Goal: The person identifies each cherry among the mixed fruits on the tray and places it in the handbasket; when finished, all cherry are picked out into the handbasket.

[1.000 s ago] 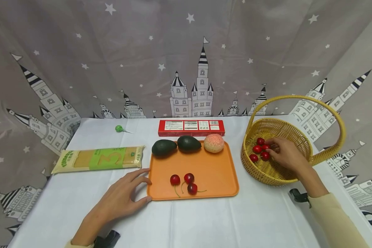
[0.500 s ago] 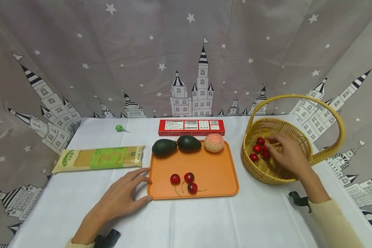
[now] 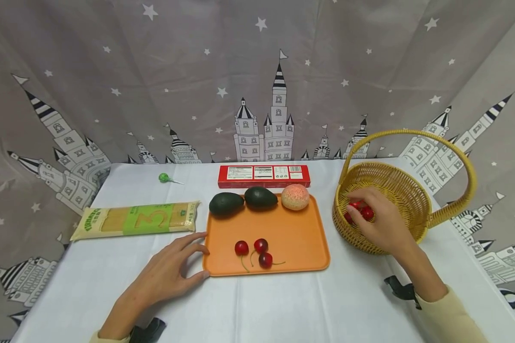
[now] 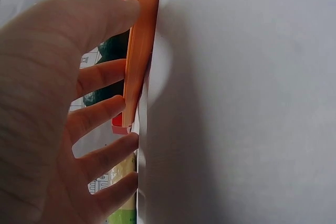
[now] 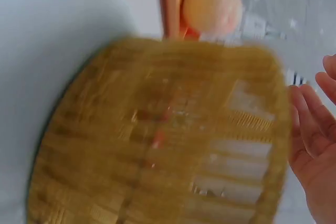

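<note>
My left hand rests at the left edge of the orange tray, its thumb and fingers spread along the rim. The left wrist view shows the thumb against that rim. On the tray lie dark red cherries with stems, two avocados and a peach. My right hand is over the yellow wicker basket, partly covering several red cherries inside. Its fingers are loosely bent; no held thing shows in the right wrist view, where the basket is blurred.
A red box lies behind the tray. Left of the tray is a packet of noodles, with a green lollipop farther back. The basket's tall handle arches over its opening. A grey castle-print curtain hangs behind the white table.
My right hand has moved left across the basket, from beside the cherries to above them. My left hand, the tray and its fruit have kept their places.
</note>
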The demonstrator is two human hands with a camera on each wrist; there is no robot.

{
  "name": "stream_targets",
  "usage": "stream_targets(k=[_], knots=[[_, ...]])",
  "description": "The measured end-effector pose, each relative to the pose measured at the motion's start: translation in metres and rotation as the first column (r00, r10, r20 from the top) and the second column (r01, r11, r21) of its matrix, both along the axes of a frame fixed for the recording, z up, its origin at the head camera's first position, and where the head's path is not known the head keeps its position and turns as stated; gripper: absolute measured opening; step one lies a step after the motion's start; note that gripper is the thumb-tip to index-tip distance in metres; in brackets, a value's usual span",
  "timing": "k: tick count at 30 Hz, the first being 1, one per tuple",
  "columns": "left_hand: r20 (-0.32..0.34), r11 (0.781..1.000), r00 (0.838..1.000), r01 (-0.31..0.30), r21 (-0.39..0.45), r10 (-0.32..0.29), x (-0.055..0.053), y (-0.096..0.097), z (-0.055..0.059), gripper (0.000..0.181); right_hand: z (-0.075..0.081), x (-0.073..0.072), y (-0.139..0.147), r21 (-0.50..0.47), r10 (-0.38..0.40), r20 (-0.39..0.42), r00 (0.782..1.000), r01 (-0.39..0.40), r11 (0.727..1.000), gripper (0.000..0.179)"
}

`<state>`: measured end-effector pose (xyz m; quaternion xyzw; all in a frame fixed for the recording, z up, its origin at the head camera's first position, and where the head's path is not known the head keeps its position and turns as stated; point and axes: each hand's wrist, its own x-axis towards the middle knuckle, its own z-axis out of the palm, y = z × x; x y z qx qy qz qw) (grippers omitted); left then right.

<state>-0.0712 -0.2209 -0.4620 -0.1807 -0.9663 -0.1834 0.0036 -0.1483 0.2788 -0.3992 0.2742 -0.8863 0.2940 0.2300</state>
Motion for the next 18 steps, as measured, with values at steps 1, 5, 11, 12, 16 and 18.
stream_targets(k=[1,5,11,12,16,18], knots=[[-0.001,1.000,1.000,0.001,0.000,-0.001,0.000,0.000,0.000,0.037,0.000,0.001,-0.005,0.001,0.021,-0.004,1.000,-0.021,1.000,0.035],[-0.008,1.000,1.000,0.007,0.005,-0.007,-0.001,-0.001,-0.001,0.037,0.000,0.007,-0.026,0.018,0.088,0.033,0.996,-0.088,0.996,0.035],[-0.012,1.000,1.000,0.017,0.011,-0.017,-0.001,-0.001,-0.001,0.038,-0.002,0.016,-0.053,0.042,0.170,0.121,0.978,-0.176,0.983,0.036],[-0.012,1.000,1.000,0.017,0.010,-0.017,-0.001,-0.001,-0.001,0.038,-0.003,0.018,-0.057,0.048,0.183,0.133,0.974,-0.191,0.980,0.036],[-0.011,1.000,1.000,0.016,0.012,-0.016,0.000,-0.001,0.000,0.038,-0.006,0.021,-0.070,0.064,0.244,0.162,0.956,-0.257,0.964,0.036],[-0.010,1.000,1.000,0.017,0.015,-0.016,0.000,0.000,0.001,0.038,-0.009,0.023,-0.077,0.075,0.272,0.175,0.946,-0.288,0.955,0.035]])
